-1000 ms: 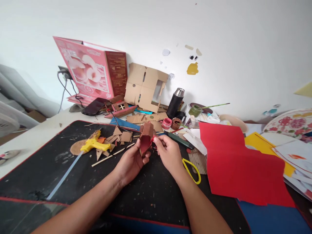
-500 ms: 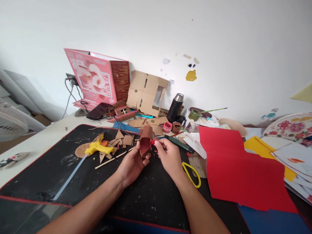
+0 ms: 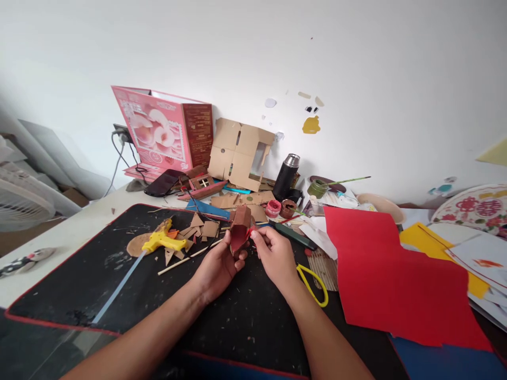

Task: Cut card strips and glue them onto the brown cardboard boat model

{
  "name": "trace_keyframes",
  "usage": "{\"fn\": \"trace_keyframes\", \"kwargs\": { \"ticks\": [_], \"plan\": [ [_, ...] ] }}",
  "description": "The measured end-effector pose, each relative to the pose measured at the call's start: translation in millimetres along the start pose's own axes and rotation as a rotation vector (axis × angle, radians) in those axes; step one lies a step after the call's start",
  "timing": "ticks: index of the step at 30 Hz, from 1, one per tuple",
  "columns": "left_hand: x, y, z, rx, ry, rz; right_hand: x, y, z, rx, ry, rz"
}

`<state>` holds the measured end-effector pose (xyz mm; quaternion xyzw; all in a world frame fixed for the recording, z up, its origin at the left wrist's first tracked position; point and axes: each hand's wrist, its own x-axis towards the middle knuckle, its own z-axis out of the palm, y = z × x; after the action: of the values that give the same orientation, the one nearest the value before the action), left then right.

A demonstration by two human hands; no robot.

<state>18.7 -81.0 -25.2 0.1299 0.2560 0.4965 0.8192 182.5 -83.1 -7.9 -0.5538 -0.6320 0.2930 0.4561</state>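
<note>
My left hand [image 3: 219, 266] is closed around a small brown-painted cardboard model [image 3: 240, 224], held tilted so its dark red inside shows. Between the thumb and fingers of my right hand [image 3: 273, 253] is a tiny red paper piece [image 3: 250, 232], right against the model's right edge. Whether the piece is fixed to the model I cannot tell. Beneath both hands lies a black mat [image 3: 245, 327] with a red border. Cardboard scraps [image 3: 209, 229] and a thin wooden stick [image 3: 186, 259] are left of the model.
A yellow glue gun [image 3: 164, 237] rests on the left. Yellow-handled scissors [image 3: 317, 287] and a large red paper sheet [image 3: 396, 279] are on the right. Behind stand paint jars [image 3: 273, 208], a black thermos [image 3: 285, 177], a cardboard sheet [image 3: 237, 153] and a pink box [image 3: 158, 126].
The red piece seems slightly lower along the model's edge. Both hands keep their grips, and the whole view has shifted slightly.
</note>
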Motion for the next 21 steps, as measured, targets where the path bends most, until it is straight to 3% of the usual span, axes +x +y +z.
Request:
{"fn": "trace_keyframes", "kwargs": {
  "ticks": [21],
  "plan": [
    [-0.5,1.1,-1.4,-0.020,-0.026,0.009,-0.9,-1.2,1.7,-0.017,-0.012,-0.011]
  ]
}}
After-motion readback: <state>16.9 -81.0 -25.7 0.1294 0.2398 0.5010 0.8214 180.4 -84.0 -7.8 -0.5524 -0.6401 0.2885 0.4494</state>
